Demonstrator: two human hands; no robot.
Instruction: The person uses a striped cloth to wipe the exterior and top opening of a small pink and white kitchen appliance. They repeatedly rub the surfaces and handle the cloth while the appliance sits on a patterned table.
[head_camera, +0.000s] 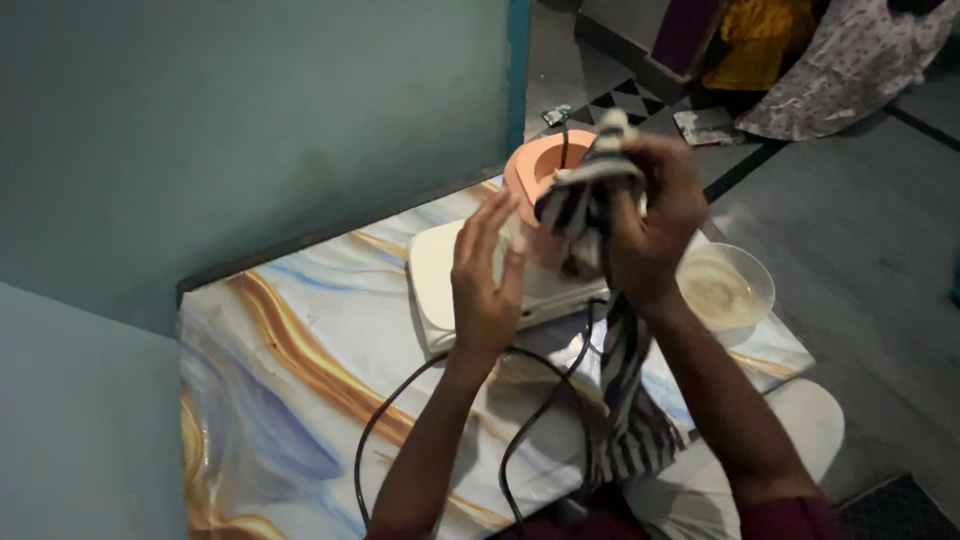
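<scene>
Striped dark-and-white cloth: bunched at its upper end in the right hand, which is closed tight around it; the loose tail hangs down past the wrist toward the near bench edge. The bunched end is pressed against the orange-pink plastic jar-shaped top of a white, flat-based electric appliance standing on the marble-patterned bench. Left hand: fingers spread apart, palm held up just beside the appliance body, gripping nothing; contact cannot be confirmed. Judgement: wiping of the appliance is in progress, upper part being worked; how much is already clean cannot be read in this dim light. Black power cord loops across the bench toward the viewer. Clear glass bowl with pale contents sits to the right, near the appliance. Grey floor beyond.
</scene>
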